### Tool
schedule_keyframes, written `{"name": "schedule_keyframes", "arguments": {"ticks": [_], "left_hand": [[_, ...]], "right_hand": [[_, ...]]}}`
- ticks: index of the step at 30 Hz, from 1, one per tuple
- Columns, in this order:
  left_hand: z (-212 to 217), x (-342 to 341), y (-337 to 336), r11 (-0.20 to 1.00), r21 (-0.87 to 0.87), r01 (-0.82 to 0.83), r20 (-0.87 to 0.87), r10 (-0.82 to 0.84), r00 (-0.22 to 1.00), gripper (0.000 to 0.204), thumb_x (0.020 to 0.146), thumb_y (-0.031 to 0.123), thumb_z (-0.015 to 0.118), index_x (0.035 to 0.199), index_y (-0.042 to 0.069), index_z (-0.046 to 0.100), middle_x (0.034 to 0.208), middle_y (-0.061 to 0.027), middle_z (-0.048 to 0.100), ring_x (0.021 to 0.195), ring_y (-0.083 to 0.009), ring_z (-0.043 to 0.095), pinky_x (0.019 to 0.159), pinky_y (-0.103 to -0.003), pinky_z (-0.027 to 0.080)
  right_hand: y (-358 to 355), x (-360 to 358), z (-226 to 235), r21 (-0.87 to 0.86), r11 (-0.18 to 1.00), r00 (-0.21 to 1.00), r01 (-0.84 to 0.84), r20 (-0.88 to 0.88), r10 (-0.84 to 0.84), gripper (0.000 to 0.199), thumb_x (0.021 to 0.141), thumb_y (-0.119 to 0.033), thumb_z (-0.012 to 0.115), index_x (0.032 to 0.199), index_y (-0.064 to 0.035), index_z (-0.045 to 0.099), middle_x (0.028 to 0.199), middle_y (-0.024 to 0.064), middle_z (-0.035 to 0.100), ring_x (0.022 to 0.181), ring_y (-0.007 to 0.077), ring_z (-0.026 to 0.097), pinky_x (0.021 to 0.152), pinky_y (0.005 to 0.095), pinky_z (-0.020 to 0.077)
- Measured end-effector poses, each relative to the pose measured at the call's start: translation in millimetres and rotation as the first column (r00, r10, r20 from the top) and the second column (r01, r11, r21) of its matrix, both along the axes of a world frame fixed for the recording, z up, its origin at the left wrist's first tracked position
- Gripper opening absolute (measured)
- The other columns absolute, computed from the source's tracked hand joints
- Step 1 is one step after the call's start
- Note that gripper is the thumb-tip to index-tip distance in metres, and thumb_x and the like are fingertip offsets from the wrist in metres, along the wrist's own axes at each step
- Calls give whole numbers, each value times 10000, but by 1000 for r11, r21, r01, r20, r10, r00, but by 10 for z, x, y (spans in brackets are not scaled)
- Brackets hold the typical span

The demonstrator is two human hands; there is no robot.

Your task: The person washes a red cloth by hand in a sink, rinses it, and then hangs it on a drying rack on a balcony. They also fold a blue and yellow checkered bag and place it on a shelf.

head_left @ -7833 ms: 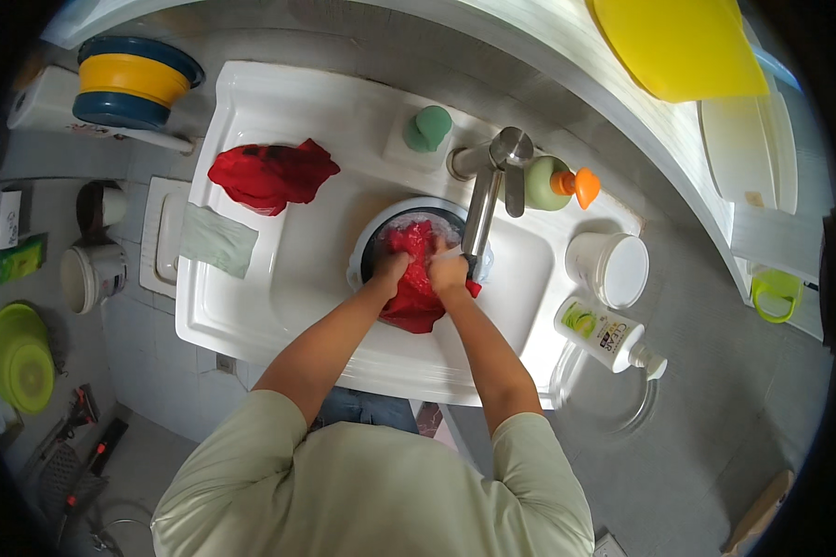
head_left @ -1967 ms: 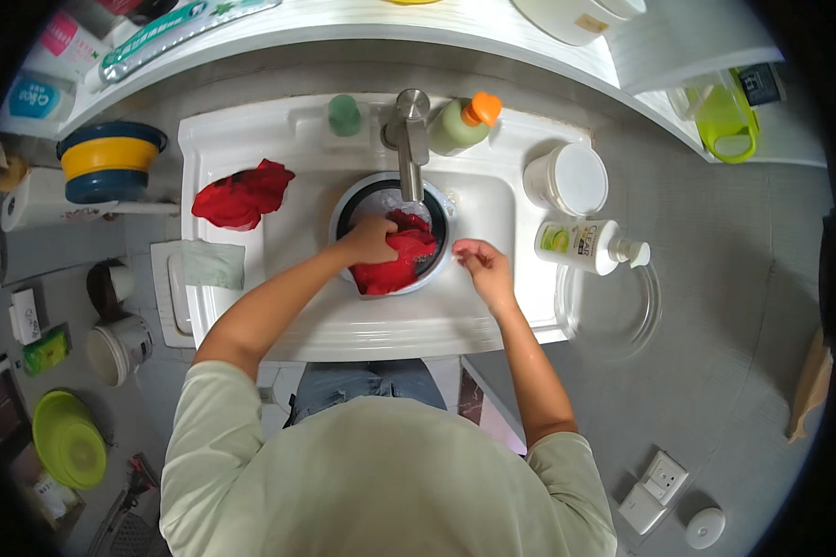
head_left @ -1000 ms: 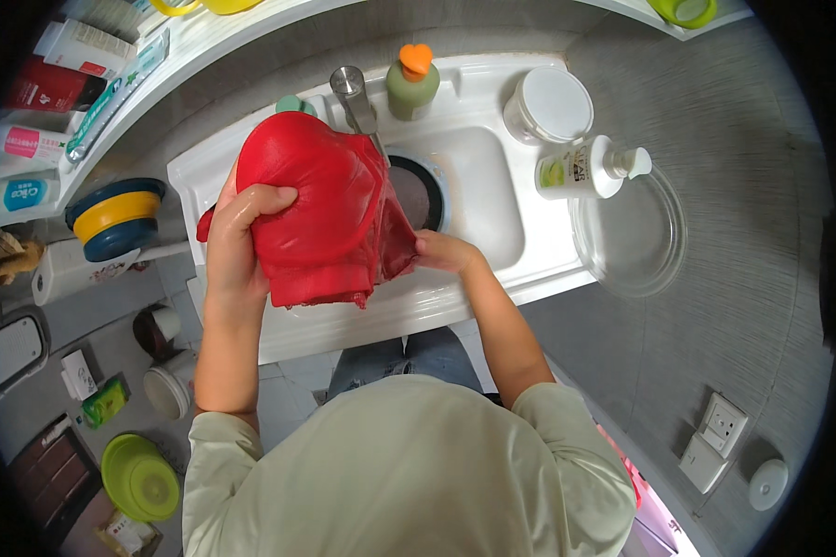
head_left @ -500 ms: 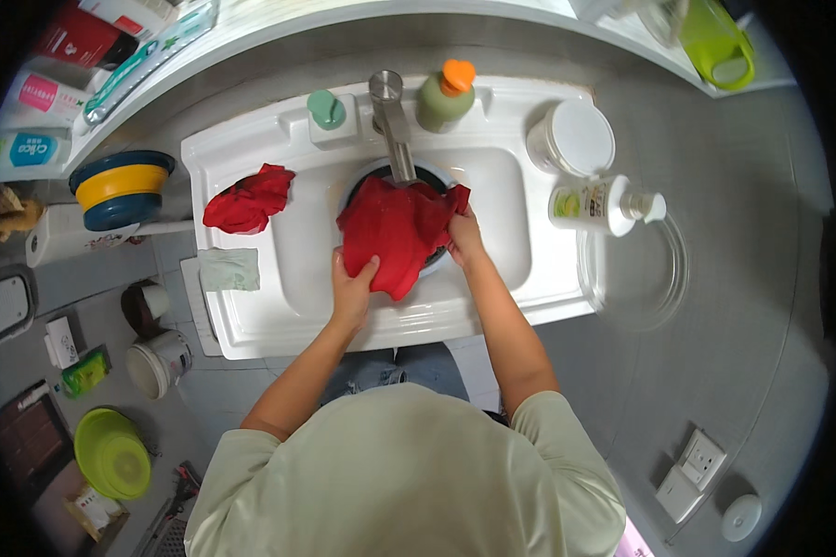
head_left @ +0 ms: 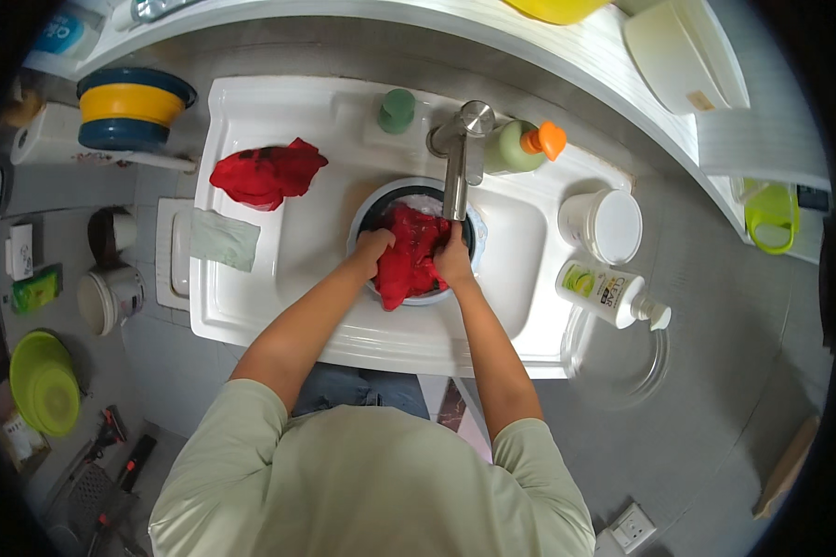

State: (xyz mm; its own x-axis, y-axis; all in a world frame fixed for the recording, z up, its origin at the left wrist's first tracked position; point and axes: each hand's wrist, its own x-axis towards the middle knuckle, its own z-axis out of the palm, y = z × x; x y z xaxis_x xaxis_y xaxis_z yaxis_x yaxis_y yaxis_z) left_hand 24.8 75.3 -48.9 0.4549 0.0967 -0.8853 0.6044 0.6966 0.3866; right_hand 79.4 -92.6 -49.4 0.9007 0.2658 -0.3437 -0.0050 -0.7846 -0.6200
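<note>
A wet-looking red cloth (head_left: 409, 251) lies bunched inside a round basin (head_left: 367, 206) that stands in the white sink. My left hand (head_left: 373, 252) is closed on its left side, my right hand (head_left: 452, 262) on its right side. The cloth's lower end hangs near the basin's front rim. Just above it is the spout of the metal faucet (head_left: 456, 186), close to my right fingertips. Some whitish foam or water shows behind the cloth. Parts of my fingers are hidden in the folds.
Left on the white sink (head_left: 293, 320) lie another red cloth (head_left: 267, 174) and a pale green cloth (head_left: 225, 239). A green pump bottle (head_left: 515, 147) stands behind the faucet. At right are a white tub (head_left: 613, 227) and a white pump bottle (head_left: 604, 292). A shelf (head_left: 567, 56) overhangs the back.
Both hands have lowered the red cloth from a spread-out hold above the basin down into it, where it is now bunched. My head view has shifted and turned.
</note>
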Motion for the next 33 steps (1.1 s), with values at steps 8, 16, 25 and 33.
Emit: {"name": "schedule_keyframes", "arguments": {"ticks": [8,16,25,33], "left_hand": [[-121,169,-192,986,64,153,-4,-154,988,372,634,67,550,994,-24,547,980,-131,593,914,-229,563,832,-309,431],[-601,5,-232,906,414,85,191,-177,965,388,721,138,607,1076,7,523,998,-107,583,914,-220,559,812,-334,440],[-338,153,-7,888,-458,-46,286,196,938,511,779,453,598,1087,50,538,1025,-89,571,943,-174,528,813,-302,428],[128,95,-174,883,-411,-227,-27,237,971,298,822,247,532,1050,55,529,1024,-85,574,933,-215,559,870,-327,441]], "right_hand": [[109,97,28,-75,988,985,-137,-118,127,534,675,-206,654,1102,11,417,922,291,568,908,414,550,787,430,458],[332,23,-98,-409,895,975,-179,46,216,345,770,-157,506,1092,-34,478,953,227,582,908,373,554,800,429,447],[602,-235,730,140,954,925,-264,316,210,248,753,-186,603,936,-21,574,797,189,602,740,337,593,647,385,475],[650,27,541,-259,961,933,-100,312,181,287,820,-293,486,700,-54,592,627,167,593,583,357,579,549,423,475]]}}
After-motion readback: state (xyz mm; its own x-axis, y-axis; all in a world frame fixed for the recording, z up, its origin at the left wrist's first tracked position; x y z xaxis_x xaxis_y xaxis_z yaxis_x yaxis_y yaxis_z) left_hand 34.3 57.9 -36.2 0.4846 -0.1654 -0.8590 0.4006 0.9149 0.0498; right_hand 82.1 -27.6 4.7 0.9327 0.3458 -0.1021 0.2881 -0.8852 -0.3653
